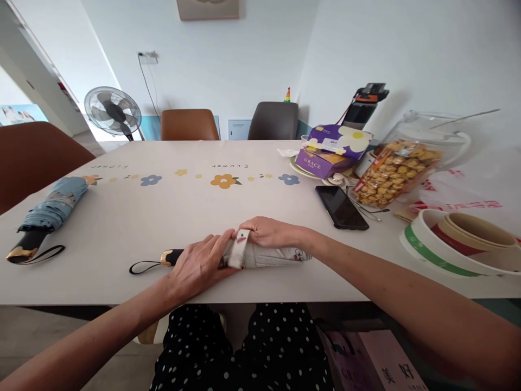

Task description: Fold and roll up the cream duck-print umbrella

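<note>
The left hand (199, 266) clamps the folded white umbrella (279, 255), which lies near the front edge of the surface (163, 217), while the right hand (271, 232) pinches its strap (240, 247), apparently mid-wrap and needing a snug pull before fastening.

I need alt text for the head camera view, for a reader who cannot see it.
The left hand and right hand hold a white folded umbrella flat on a flower-print table, fingers at its strap. A blue folded umbrella lies at the left; a black phone at the right.
</note>
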`<state>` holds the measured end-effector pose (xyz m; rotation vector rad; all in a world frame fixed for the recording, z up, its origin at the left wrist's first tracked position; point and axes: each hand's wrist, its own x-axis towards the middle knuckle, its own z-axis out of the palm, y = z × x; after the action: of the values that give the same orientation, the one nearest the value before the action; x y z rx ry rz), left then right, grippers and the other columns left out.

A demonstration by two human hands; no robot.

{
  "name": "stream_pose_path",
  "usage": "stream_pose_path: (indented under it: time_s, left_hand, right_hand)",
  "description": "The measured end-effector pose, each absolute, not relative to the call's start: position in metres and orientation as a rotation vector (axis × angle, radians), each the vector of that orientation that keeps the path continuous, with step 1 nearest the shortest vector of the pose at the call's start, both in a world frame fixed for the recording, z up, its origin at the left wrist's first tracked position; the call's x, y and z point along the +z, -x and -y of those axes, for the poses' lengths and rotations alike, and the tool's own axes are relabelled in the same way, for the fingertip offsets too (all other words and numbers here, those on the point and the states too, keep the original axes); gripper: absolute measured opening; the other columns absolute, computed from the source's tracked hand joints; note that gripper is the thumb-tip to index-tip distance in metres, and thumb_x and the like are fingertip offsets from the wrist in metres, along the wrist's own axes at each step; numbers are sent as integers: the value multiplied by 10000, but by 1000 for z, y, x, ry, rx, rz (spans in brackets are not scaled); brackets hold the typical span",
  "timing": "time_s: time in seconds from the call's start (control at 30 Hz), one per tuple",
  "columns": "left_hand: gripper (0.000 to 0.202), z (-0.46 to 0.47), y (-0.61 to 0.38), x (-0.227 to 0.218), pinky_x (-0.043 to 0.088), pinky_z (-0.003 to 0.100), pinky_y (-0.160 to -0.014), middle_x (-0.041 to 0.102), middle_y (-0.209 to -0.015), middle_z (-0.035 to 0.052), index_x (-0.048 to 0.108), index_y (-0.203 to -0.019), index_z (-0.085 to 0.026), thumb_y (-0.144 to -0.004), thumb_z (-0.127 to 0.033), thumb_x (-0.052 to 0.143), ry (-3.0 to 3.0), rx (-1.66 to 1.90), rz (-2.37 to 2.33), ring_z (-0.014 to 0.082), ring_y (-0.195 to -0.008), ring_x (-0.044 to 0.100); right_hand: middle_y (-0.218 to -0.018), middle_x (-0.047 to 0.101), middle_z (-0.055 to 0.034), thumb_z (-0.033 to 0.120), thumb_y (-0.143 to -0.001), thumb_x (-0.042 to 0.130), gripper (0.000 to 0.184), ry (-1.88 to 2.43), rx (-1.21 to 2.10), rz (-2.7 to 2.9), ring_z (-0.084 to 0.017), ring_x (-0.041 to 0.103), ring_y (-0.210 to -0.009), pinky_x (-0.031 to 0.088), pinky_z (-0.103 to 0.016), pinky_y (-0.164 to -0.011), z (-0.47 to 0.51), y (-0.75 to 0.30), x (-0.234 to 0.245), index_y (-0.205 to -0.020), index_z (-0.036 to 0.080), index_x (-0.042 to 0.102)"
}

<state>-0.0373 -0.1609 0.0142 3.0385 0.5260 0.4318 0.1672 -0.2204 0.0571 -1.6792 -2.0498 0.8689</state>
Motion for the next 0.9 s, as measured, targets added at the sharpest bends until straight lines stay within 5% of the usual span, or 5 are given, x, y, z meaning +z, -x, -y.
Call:
stream_pose_path:
  time_s: [0.1, 0.23, 0.7, 0.9]
  left_hand:
    - [660, 160, 38, 8, 487, 319, -641, 620, -1047, 133, 233, -1344, -156, -844, -540, 429, -3037, 524, -572, 247, -886, 622]
    - [669, 158, 42, 3, 499, 320, -693, 611, -1076, 149, 234, -1348, -142, -843, -526, 448, -3056, 649, -492, 246, -913, 622]
    - [487, 153, 46, 6, 494, 350, -775, 642, -983, 153, 259, -1306, -150, -864, -206, 454, -3163, 1178, -67, 243, -955, 630]
    - [510, 154, 40, 5, 455, 389, -867, 598, -1101, 173, 269, -1324, -151, -844, -190, 439, -3191, 1013, -381, 258, -1064, 577]
  right_hand:
    - [-932, 657, -26, 427, -921, 327, 383, 1498, 989, 2033, -157, 571, -833, 423, -264, -727, 215, -168, 56, -888, 186, 622]
    - [-789, 642, -28, 529, -901, 297, 480, 1685, 958, 2004, -163, 546, -705, 416, -283, -651, 218, -166, 56, -854, 194, 637]
    - [-595, 516, -17, 586, -880, 239, 534, 1901, 949, 1935, -144, 432, -532, 339, -293, -522, 234, -150, 74, -651, 191, 516]
    - [-623, 574, -36, 549, -918, 159, 560, 1946, 482, 2077, -153, 477, -534, 331, -297, -546, 235, -145, 63, -758, 189, 556]
